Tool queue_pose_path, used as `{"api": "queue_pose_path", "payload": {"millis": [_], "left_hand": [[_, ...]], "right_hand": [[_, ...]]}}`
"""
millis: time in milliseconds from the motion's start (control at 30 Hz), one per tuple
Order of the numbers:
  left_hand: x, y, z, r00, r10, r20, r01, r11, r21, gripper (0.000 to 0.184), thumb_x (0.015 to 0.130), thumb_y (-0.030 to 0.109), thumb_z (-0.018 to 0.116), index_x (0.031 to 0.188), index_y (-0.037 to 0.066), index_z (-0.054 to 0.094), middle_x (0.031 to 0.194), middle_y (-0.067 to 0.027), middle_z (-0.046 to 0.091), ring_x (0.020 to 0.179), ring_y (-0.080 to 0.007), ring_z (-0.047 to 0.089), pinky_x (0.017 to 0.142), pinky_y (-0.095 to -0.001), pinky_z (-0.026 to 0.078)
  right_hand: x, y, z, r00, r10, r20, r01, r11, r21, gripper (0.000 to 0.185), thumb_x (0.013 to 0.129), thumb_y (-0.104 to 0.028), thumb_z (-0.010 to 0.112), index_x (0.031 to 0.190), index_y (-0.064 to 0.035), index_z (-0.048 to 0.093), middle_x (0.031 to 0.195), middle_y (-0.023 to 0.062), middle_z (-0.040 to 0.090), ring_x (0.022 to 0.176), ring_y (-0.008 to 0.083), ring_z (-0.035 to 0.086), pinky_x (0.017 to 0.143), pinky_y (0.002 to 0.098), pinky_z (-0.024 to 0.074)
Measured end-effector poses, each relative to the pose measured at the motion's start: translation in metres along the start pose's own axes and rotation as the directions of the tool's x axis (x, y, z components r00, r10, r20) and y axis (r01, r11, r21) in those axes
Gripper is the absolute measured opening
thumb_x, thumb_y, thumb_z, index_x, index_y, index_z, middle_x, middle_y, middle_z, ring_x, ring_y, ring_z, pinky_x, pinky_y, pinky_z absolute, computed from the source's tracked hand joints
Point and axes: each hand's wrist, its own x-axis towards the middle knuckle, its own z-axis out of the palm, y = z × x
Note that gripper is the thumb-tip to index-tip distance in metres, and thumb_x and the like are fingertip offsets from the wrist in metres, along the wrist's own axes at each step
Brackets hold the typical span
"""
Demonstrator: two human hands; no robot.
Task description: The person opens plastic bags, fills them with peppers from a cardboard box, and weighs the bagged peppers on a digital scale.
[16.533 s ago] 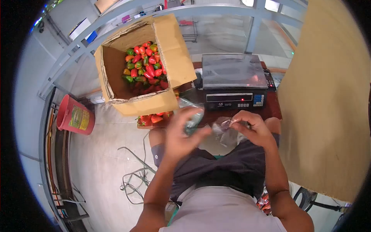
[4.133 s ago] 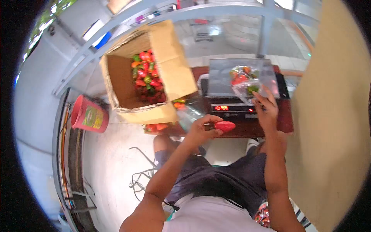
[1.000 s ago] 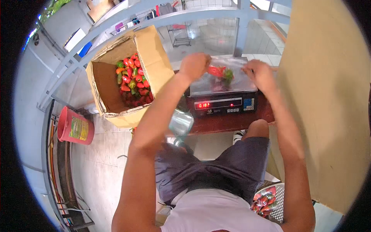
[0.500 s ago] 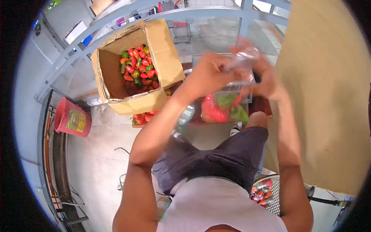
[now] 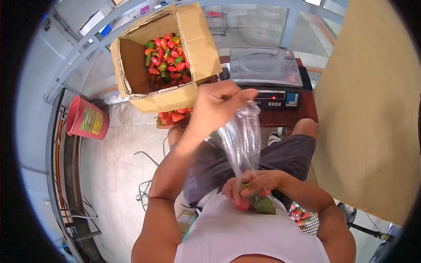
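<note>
A clear plastic bag is stretched between my two hands in front of my lap. My left hand is closed on the bag's gathered open end, up near the scale. Lower down, against my shirt, my right hand grips the bag's neck just above its contents. Red and green peppers fill the bottom of the bag, partly covered by my right hand. The digital scale, with a clear pan on top, stands beyond my hands.
A cardboard box of red and green peppers stands left of the scale, with more peppers under its edge. A pink bucket is on the floor at left. A white basket holds bagged peppers near my right elbow. A tan board rises at right.
The bag of peppers has come from over the scale down to my chest. My hands have separated, left staying high and right lowering, drawing the bag's plastic out long. The scale is now uncovered.
</note>
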Motion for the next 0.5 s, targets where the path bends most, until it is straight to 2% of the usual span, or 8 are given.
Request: {"api": "queue_pose_path", "payload": {"millis": [33, 100, 167, 233, 300, 333, 467, 500], "left_hand": [[0.0, 0.002, -0.004, 0.996, 0.022, -0.088, -0.028, 0.998, -0.06, 0.021, 0.085, 0.004, 0.077, 0.069, 0.0, 0.064, 0.064, -0.0011, 0.058, 0.06, -0.0083, 0.05, 0.054, -0.0278, 0.04], [0.001, 0.017, -0.013, 0.923, 0.198, -0.33, -0.132, 0.968, 0.212, 0.013, 0.085, 0.006, 0.077, 0.079, 0.0, 0.066, 0.076, -0.0055, 0.063, 0.067, -0.013, 0.055, 0.06, -0.0295, 0.045], [-0.029, 0.038, -0.013, 0.959, 0.158, -0.234, -0.07, 0.936, 0.344, 0.011, 0.083, 0.01, 0.076, 0.086, 0.001, 0.069, 0.085, -0.009, 0.067, 0.074, -0.0195, 0.063, 0.066, -0.0318, 0.051], [-0.048, 0.055, 0.01, 0.904, 0.37, 0.215, -0.406, 0.9, 0.16, 0.019, 0.081, 0.019, 0.075, 0.088, 0.003, 0.069, 0.08, -0.0093, 0.066, 0.073, -0.0239, 0.066, 0.065, -0.0349, 0.052], [-0.063, 0.053, 0.03, 0.578, 0.501, 0.644, -0.733, 0.666, 0.138, 0.026, 0.086, 0.032, 0.07, 0.093, 0.007, 0.068, 0.077, -0.0068, 0.062, 0.07, -0.0223, 0.065, 0.061, -0.0373, 0.052], [-0.085, 0.024, 0.026, 0.509, 0.237, 0.828, -0.701, 0.672, 0.238, 0.03, 0.09, 0.039, 0.067, 0.093, 0.009, 0.066, 0.077, -0.0045, 0.06, 0.068, -0.0202, 0.063, 0.057, -0.0383, 0.052], [-0.082, -0.002, -0.006, 0.474, 0.262, 0.841, -0.742, 0.633, 0.22, 0.028, 0.09, 0.034, 0.067, 0.078, 0.011, 0.057, 0.062, -0.0011, 0.052, 0.056, -0.0207, 0.06, 0.046, -0.0369, 0.048], [-0.082, 0.005, -0.008, 0.467, 0.26, 0.845, -0.74, 0.638, 0.213, 0.028, 0.091, 0.033, 0.067, 0.075, 0.012, 0.055, 0.06, -0.0014, 0.051, 0.054, -0.0214, 0.059, 0.045, -0.0367, 0.047]], "right_hand": [[0.0, 0.006, 0.003, 1.0, -0.006, 0.006, 0.006, 0.998, 0.069, 0.04, 0.098, -0.04, 0.06, 0.104, -0.0018, 0.071, 0.113, 0.0134, 0.063, 0.114, 0.0274, 0.056, 0.105, 0.0385, 0.0386], [-0.003, 0.009, 0.003, 1.0, 0.031, 0.001, -0.031, 0.99, 0.134, 0.038, 0.1, -0.038, 0.057, 0.1, -0.0024, 0.071, 0.113, 0.012, 0.062, 0.116, 0.0264, 0.054, 0.106, 0.0388, 0.0368], [-0.007, 0.008, 0.001, 0.994, 0.109, -0.029, -0.104, 0.986, 0.127, 0.031, 0.101, -0.032, 0.058, 0.098, -0.0033, 0.07, 0.11, 0.0084, 0.061, 0.117, 0.0243, 0.051, 0.106, 0.0407, 0.0354], [-0.012, 0.004, 0.006, 0.975, 0.134, -0.177, -0.118, 0.988, 0.098, 0.032, 0.101, -0.032, 0.058, 0.102, -0.0024, 0.068, 0.111, 0.0074, 0.06, 0.112, 0.0216, 0.053, 0.104, 0.0375, 0.0374], [-0.017, 0.0, 0.017, 0.937, 0.168, -0.307, -0.152, 0.985, 0.077, 0.032, 0.102, -0.032, 0.058, 0.106, -0.0016, 0.067, 0.111, 0.0064, 0.059, 0.107, 0.0189, 0.055, 0.101, 0.0343, 0.0394], [-0.019, -0.002, 0.022, 0.912, 0.181, -0.368, -0.167, 0.984, 0.069, 0.033, 0.102, -0.032, 0.059, 0.108, -0.0011, 0.066, 0.112, 0.0059, 0.059, 0.104, 0.0175, 0.056, 0.1, 0.0327, 0.0404], [-0.048, -0.019, 0.018, 0.788, 0.216, -0.576, -0.133, 0.974, 0.184, 0.037, 0.103, -0.035, 0.055, 0.12, -0.0033, 0.062, 0.115, 0.0058, 0.063, 0.113, 0.0201, 0.057, 0.099, 0.0326, 0.0441], [-0.048, -0.032, 0.021, 0.799, -0.068, -0.598, -0.128, 0.952, -0.279, 0.028, 0.098, -0.031, 0.063, 0.113, -0.0072, 0.067, 0.11, 0.0057, 0.065, 0.11, 0.021, 0.059, 0.094, 0.0347, 0.0446]]}}
